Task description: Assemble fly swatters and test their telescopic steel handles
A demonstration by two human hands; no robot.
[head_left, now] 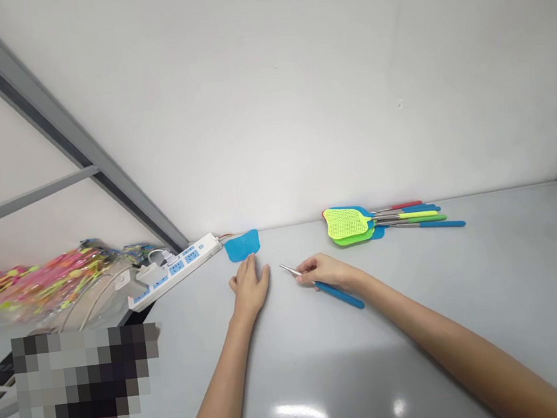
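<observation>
Reaching over a pale grey table (432, 279) in the head view, the left hand (250, 287) and right hand (323, 271) sit just apart, close to the table's back edge, where it meets a white wall (295, 86). The left hand lies palm down with its fingers loosely spread, and its fingertips (251, 259) touch the near edge of a blue mesh fly swatter head (241, 245), which lies flat against that back edge without being pinched. The right hand pinches a separate swatter handle (341, 294) between thumb and fingers. The handle has a blue grip and a bare metal rod (289, 270), whose tip points toward the left hand and stops just short of it. Beyond the right hand, also near the back edge, lies a pile of assembled swatters (345, 226), with a yellow-green head on top and red, blue and green handles fanning rightward. The table runs on past them to a far corner. Just left of the blue head, a white power strip (175, 271) with blue socket panels and plugged-in cords lies along the table's left edge; its small markings are too small to read. Past that edge sit plastic-wrapped pink and yellow swatters (35, 283), under a grey metal frame (46, 114), and a pixelated patch (89, 398) hides the lower left.
</observation>
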